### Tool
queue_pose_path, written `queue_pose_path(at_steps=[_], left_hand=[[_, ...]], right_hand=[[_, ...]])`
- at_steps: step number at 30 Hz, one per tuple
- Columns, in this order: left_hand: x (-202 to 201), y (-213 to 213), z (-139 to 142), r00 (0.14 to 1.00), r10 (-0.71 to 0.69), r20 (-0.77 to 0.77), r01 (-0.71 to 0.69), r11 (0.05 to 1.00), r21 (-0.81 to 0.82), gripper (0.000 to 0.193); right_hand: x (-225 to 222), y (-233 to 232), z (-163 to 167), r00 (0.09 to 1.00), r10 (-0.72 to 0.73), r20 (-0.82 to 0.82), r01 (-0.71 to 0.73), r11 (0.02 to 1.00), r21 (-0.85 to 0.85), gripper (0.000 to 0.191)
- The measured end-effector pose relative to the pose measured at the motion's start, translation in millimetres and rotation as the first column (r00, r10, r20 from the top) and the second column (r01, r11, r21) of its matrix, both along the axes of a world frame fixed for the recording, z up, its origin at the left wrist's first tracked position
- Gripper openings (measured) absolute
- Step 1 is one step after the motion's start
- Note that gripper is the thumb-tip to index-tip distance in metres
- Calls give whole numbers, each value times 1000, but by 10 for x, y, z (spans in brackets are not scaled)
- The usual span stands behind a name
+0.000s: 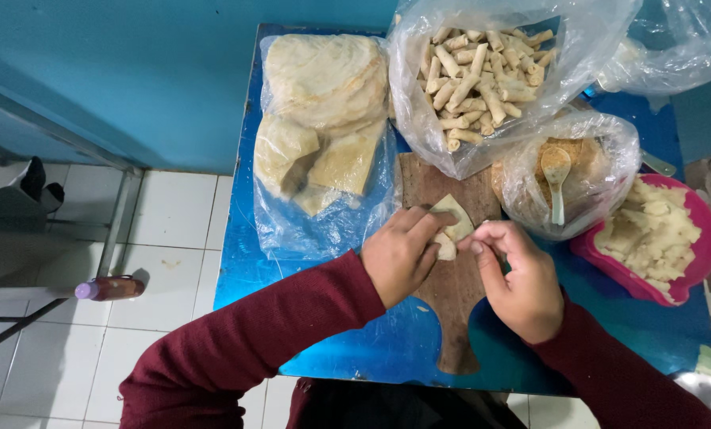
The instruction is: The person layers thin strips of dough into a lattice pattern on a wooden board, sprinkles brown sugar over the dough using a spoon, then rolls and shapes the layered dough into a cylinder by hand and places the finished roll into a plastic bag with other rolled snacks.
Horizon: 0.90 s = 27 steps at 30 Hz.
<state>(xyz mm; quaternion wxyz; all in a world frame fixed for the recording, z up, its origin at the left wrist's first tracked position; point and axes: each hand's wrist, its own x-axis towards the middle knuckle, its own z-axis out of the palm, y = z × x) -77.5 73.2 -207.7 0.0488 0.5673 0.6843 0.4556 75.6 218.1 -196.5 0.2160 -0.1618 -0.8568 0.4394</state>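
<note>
Both hands pinched on a pale folded dough wrapper over the brown wooden cutting board on the blue surface: left hand grips its left edge, right hand its right, clear plastic bag of rolled pastries behind.

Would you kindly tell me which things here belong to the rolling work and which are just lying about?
In use: left hand, right hand, dough wrapper, wooden board, wrapper stack, bag of finished rolls, filling bag with spoon, pink bowl.
Lying about: bottle on floor, empty plastic bag.
</note>
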Motion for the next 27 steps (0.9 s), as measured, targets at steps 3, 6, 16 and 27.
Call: queue_pose_path(at_steps=[3, 6, 16, 27], left_hand=[[-3, -13, -7, 997, 4, -81, -5, 1000, -7, 35], [-7, -5, -32, 989, 5, -151, -12, 999, -45, 24], [-13, 4, -87, 977, 27, -209, -30, 999, -13, 17], [-55, -15, 10, 990, -47, -129, 32, 992, -119, 22]], right_hand=[[-29, -17, 6, 1000, 28, -13, -28, 999, 27, 12], [-47, -28, 32, 1000, 22, 11, -23, 999, 23, 13], [-57, 88, 103, 994, 27, 105, -80, 840, 536, 26], [-117, 109, 75, 986, 146, 81, -167, 837, 521, 15]])
